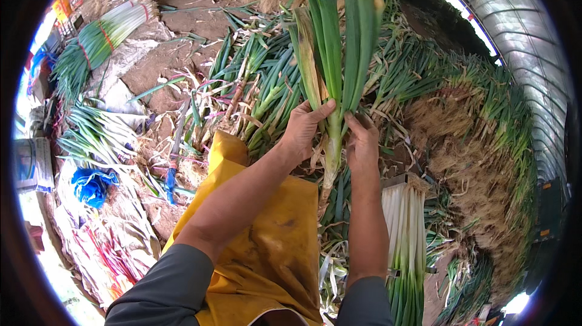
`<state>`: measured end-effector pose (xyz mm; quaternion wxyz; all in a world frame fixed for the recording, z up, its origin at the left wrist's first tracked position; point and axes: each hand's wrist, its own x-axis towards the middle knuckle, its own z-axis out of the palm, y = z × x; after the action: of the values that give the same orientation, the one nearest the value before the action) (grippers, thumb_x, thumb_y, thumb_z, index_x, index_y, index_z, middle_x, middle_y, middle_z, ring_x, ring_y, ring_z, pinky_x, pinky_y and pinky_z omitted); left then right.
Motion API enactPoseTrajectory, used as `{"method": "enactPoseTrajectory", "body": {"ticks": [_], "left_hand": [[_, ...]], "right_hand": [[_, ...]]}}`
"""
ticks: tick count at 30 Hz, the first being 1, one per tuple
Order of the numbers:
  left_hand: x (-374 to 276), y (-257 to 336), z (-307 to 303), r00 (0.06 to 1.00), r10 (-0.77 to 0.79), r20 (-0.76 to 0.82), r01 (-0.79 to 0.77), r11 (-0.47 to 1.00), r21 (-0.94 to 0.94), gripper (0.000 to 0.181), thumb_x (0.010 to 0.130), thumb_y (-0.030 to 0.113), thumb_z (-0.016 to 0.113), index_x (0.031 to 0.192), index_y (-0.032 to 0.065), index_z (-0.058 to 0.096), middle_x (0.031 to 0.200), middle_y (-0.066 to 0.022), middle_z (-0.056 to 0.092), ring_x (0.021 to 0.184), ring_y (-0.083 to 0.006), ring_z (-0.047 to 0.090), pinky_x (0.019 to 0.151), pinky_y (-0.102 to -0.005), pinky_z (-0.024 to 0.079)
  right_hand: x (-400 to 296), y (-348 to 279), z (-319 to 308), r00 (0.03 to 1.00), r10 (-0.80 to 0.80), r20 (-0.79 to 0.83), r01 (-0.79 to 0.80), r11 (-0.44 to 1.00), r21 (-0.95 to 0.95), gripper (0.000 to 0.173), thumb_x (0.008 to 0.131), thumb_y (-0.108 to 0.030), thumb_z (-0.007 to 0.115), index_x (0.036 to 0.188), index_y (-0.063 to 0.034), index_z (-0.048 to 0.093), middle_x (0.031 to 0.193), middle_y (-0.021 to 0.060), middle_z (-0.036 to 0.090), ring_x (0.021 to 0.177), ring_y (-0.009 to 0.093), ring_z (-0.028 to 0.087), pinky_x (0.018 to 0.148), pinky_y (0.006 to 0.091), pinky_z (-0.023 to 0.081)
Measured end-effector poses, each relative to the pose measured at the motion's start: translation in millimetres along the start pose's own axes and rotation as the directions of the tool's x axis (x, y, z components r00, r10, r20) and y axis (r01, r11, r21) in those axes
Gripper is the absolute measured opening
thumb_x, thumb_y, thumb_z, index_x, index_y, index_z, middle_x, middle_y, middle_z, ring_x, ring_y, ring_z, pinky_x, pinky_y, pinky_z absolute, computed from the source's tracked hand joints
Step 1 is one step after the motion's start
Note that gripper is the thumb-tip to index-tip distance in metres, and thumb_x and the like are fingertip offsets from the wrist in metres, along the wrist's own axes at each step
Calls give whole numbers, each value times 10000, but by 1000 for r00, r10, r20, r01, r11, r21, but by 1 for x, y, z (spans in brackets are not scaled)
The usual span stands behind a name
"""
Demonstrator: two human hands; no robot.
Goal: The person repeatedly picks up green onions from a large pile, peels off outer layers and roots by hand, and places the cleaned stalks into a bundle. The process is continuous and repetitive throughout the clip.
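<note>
Upright in front of me is a large green onion stalk (334, 144), its green leaves fanning away from me and its pale stem pointing back toward my apron. My left hand (305, 128) grips it at the base of the leaves, thumb laid across the front. On the other side my right hand (362, 137) pinches the same spot with thumb and fingers, some of them hidden behind the stalk. A yellowed, withered leaf (309, 53) hangs along its left side. Below the hands, brown dry skin covers the stem's lower end.
A yellow apron (268, 235) covers my lap. Trimmed green onions (404, 226) lie in a stand at right. A long knife (175, 158) with a blue-wrapped handle is at left, near loose stalks (100, 133). A tied bundle (104, 37) sits far left; rooted onions (468, 144) are heaped right.
</note>
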<state>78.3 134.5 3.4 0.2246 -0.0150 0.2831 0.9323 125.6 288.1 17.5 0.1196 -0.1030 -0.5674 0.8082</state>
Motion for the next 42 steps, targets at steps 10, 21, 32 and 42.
{"method": "enactPoseTrajectory", "body": {"ticks": [10, 21, 32, 42], "left_hand": [[17, 8, -4, 996, 92, 7, -92, 996, 2, 374, 930, 61, 874, 1266, 3, 720, 1099, -107, 797, 951, -198, 732, 847, -372, 611], [45, 116, -50, 934, 346, -89, -357, 887, -293, 398, 1068, 403, 724, 1271, 65, 664, 1017, -113, 721, 913, -262, 688, 841, -443, 594], [8, 107, -28, 927, 203, 316, -53, 904, -424, 698, 1135, 569, 439, 1333, -79, 609, 701, -1, 479, 548, -124, 441, 555, -293, 380], [9, 99, -30, 935, 343, -86, -305, 906, 292, 368, 1133, 308, 524, 1258, -4, 674, 1137, -140, 744, 984, -264, 735, 831, -444, 627]], "right_hand": [[18, 41, 5, 954, -84, -288, 210, 873, 441, 302, 1078, -244, 723, 1217, 18, 671, 994, 73, 705, 851, 199, 690, 822, 393, 577], [-346, 216, -283, 971, 15, -240, -240, 5, -971, 413, 985, -289, 732, 1265, 16, 719, 1043, 271, 734, 955, 526, 683, 882, 590, 527], [-176, 6, -73, 960, -269, 77, 211, 516, -830, 358, 1014, -226, 772, 1271, 19, 735, 1121, 122, 785, 1035, 255, 743, 924, 429, 604], [-126, 62, -30, 969, -209, 133, 224, 507, -833, 300, 976, -168, 825, 1193, 11, 721, 795, 88, 664, 666, 152, 532, 626, 363, 475]]}}
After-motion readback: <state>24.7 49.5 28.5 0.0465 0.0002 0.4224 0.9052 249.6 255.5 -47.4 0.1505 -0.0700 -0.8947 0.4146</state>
